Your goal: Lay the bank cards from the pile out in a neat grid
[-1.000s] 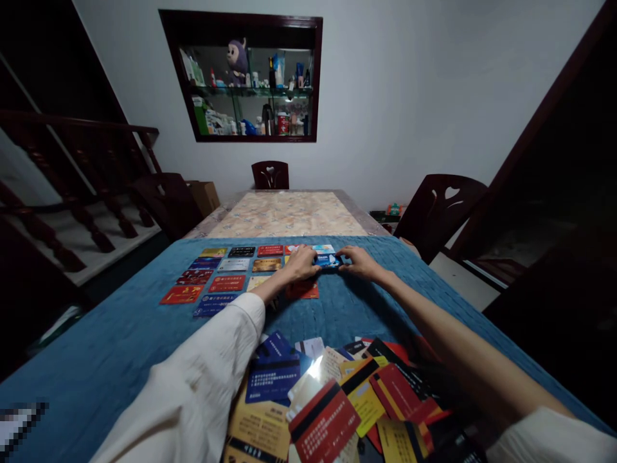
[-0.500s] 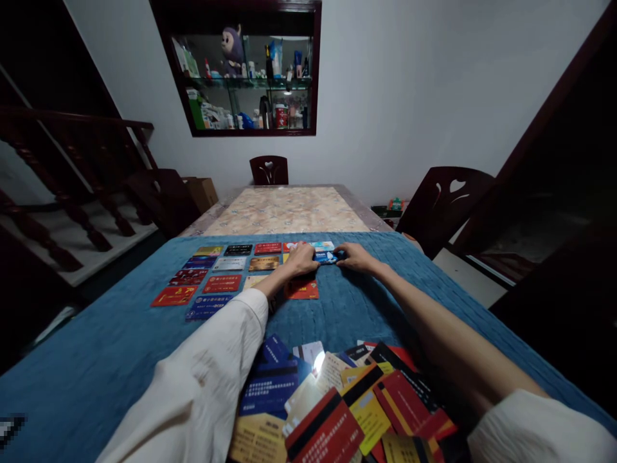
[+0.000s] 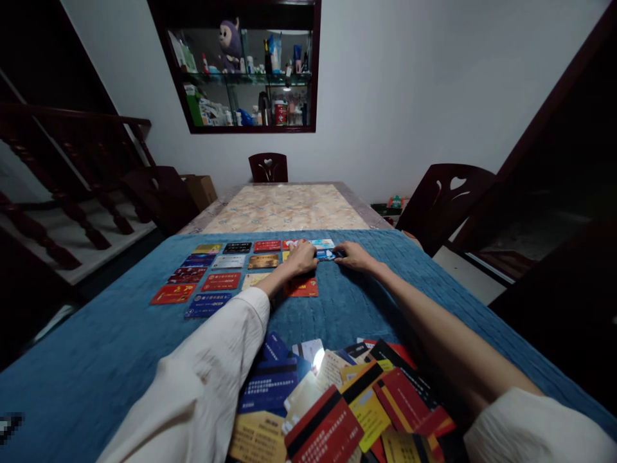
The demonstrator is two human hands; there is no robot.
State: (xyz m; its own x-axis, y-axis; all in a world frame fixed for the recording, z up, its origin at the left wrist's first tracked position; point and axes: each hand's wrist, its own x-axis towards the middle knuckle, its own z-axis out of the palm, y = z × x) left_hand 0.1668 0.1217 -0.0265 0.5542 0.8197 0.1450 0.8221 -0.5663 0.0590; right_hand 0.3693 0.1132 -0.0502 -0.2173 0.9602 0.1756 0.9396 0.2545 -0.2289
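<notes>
A blue bank card (image 3: pixel 325 254) lies at the far part of the blue cloth, just below a pale blue card (image 3: pixel 322 244). My left hand (image 3: pixel 301 258) grips its left edge with bent fingers, and my right hand (image 3: pixel 355 256) has its fingertips closed on the right edge. Left of my hands, several cards lie face up in columns, among them a black card (image 3: pixel 238 247), a gold-brown card (image 3: pixel 263 262) and a blue card (image 3: pixel 208 305). My left hand and forearm partly cover the nearest column, where a red card (image 3: pixel 303 287) shows below the wrist.
Close to me, between my forearms, is a loose overlapping pile of cards, with a red striped card (image 3: pixel 324 426) on top. The blue cloth (image 3: pixel 120 334) covers the near table; patterned tabletop (image 3: pixel 284 207) shows beyond. Chairs (image 3: pixel 446 199) stand around it.
The view has tipped slightly, so everything sits a little higher in the picture. Both hands stay at the blue card with almost no movement.
</notes>
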